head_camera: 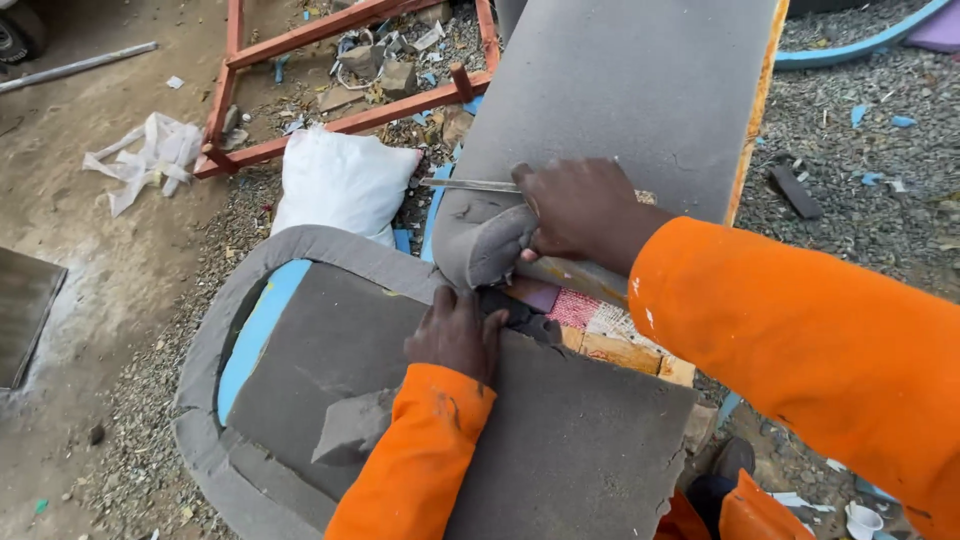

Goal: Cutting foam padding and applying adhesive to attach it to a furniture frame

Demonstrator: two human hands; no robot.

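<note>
— What was the right hand [585, 212] doing?
— It was closed around a knife [470, 185], the blade pointing left across the rolled edge of the grey foam armrest pad [620, 90], and it also pinched a loose foam flap [492, 245] at that edge.
— And the left hand [458, 330]?
— It was pressed flat, fingers spread and gripping nothing, on the grey foam seat slab [560, 430] just below the flap.
— What lay around the armrest pad?
— A white sack [340, 180] sat to its left on the gravel, with a red metal frame [340, 120] beyond that.
</note>
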